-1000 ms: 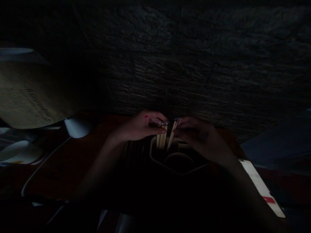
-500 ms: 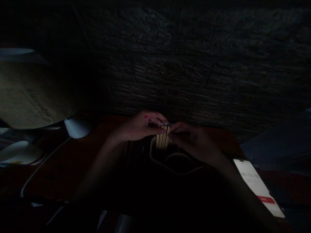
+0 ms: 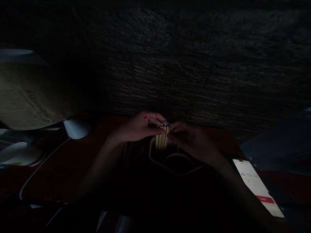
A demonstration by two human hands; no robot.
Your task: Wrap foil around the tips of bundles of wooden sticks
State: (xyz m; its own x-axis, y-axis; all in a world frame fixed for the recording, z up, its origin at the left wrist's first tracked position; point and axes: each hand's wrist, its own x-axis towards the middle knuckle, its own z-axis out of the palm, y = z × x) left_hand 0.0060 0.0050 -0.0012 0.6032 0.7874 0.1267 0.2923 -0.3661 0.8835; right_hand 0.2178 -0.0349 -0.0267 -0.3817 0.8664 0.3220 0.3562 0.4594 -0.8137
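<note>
Left hand [image 3: 142, 126] holds a bundle of pale sticks [image 3: 160, 138] upright, thumb in front and fingers behind, while the right hand [image 3: 190, 137] is drawn narrow, pinching the bundle's right edge near the top (clear wrap [image 3: 163, 124] glints there). Sticks stand between the two hands, lower ends at the back left of a divided box [image 3: 150, 151] below them; light too poor to tell whether they touch its floor. Beyond the hands, a stone wall [image 3: 157, 76]; right of the right forearm, a lit phone [image 3: 252, 178]; well left of the left hand, a brown bag [image 3: 26, 106].
</note>
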